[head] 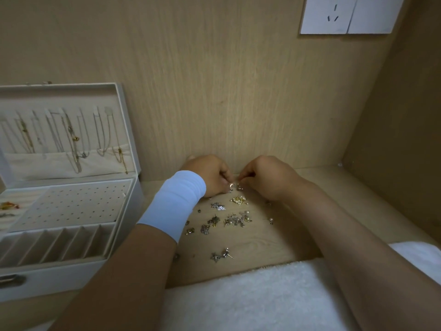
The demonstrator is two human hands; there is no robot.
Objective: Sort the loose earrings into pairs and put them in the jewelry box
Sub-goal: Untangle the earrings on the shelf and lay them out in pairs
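Note:
Several loose earrings (235, 219), silver and gold, lie scattered on the wooden desk (260, 244) in front of me. A separate pair of silver studs (220, 255) lies nearer my body. My left hand (210, 174), with a white wrist wrap, and my right hand (265, 176) meet at the far edge of the pile, fingertips pinched together on small silver earrings (235, 186). The open white jewelry box (126, 211) stands at the left, with a perforated earring panel (76, 204) and slotted compartments (55, 244).
Necklaces (71, 137) hang inside the box lid. A wooden back wall (214, 91) rises right behind my hands, with a side wall at the right. A white wall socket (346, 15) is at the upper right. A white fluffy towel (274, 295) covers the near desk edge.

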